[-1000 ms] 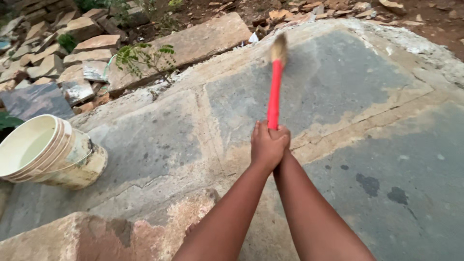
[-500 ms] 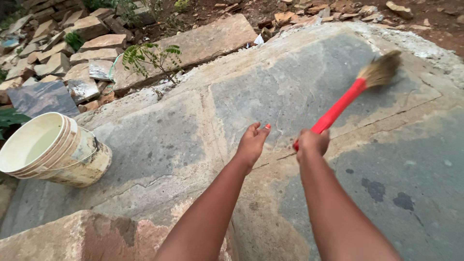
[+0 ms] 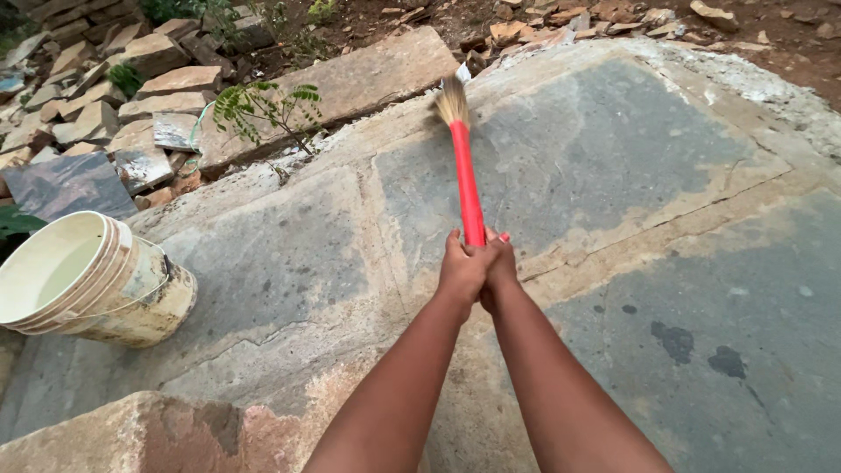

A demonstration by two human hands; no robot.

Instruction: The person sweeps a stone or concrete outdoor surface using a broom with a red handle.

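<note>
**Both hands back on the brush handle**

Swung back from the right since half a second ago, the red-handled hand brush with straw-coloured bristles point(image 3: 467, 188) now points almost straight away from the person, bristle tip leaning slightly left and lying near the far pale edge of the slab. Then the left hand was off the handle, fingers loose; now it has closed on it again.

Left hand point(image 3: 462, 267): fingers curled together round the low end of the red handle, knuckles up.
Right hand point(image 3: 501, 270): pressed against the left, wrapped round the same handle end; its fingers mostly hidden behind the left hand, so their exact set cannot be told.

Brush lies over the large grey flat stone slab with tan mortar seams point(image 3: 613, 166), handle raised at the hands; whether the bristles touch the stone cannot be told.

Dark wet spots point(image 3: 696, 346) on the slab to the right of the forearms. Stained cream plastic bucket point(image 3: 96, 285) lies on its side at the slab's left edge, well apart from the hands. Small green leafy plant point(image 3: 263, 105) and a pile of loose broken stones point(image 3: 96, 105) beyond the far left.
</note>
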